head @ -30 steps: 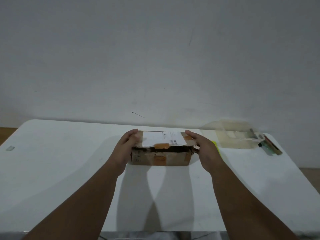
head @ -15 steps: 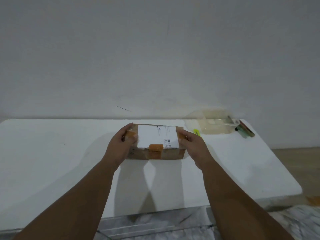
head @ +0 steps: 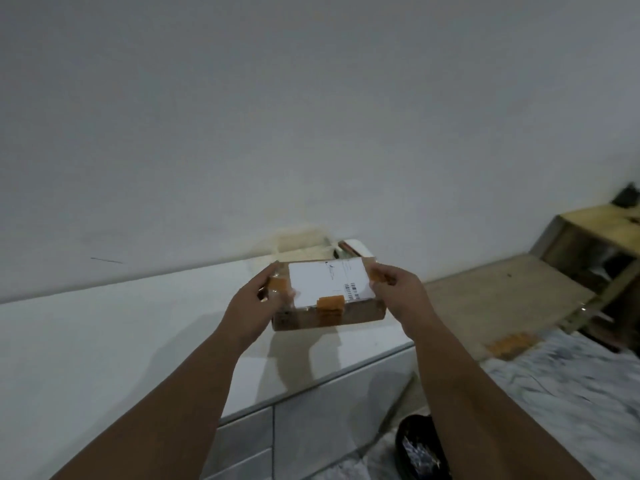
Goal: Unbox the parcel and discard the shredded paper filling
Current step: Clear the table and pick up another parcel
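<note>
A brown cardboard parcel [head: 329, 315] with a white shipping label and orange tape strips is held up above the right end of the white table [head: 104, 341]. My left hand [head: 258, 306] grips its left end. My right hand [head: 398, 292] grips its right end, fingers over an orange tape piece. The lid flaps lie shut, so no shredded paper shows.
A clear plastic container [head: 304, 245] and small items sit at the table's far right corner behind the parcel. A black bin bag [head: 420, 448] lies on the marbled floor below. A wooden shelf unit [head: 602, 258] stands at right on a brown mat.
The parcel has been lifted off the table and carried to the right with both hands. The view has swung right and tilted, showing the floor, the black bag and the wooden shelf.
</note>
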